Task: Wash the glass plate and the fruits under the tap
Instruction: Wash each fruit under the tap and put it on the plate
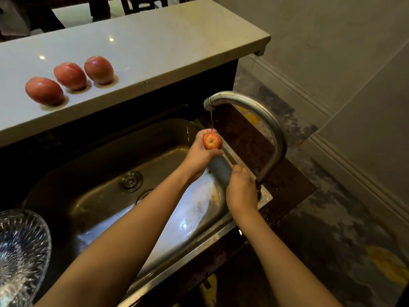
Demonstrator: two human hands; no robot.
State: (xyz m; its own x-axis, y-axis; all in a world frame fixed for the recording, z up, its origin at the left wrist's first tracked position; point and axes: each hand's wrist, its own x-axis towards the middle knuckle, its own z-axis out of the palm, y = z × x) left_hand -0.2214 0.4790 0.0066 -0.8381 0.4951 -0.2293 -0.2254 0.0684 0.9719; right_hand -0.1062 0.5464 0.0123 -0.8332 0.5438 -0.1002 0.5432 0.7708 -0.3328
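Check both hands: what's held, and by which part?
Left hand holds the apple, cupped round its underside and one side, under the tap stream. Right hand sits at the tap base; its grip cannot be told.

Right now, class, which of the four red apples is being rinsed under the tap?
The red apple held in the left hand beneath the curved steel tap; the other three apples sit on the white counter.

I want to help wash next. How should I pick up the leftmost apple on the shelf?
Come down from above and wrap fingers and thumb round the wide middle of the leftmost apple. It is round, sits free on the shelf, apart from the next apple, so your hand fits around it.
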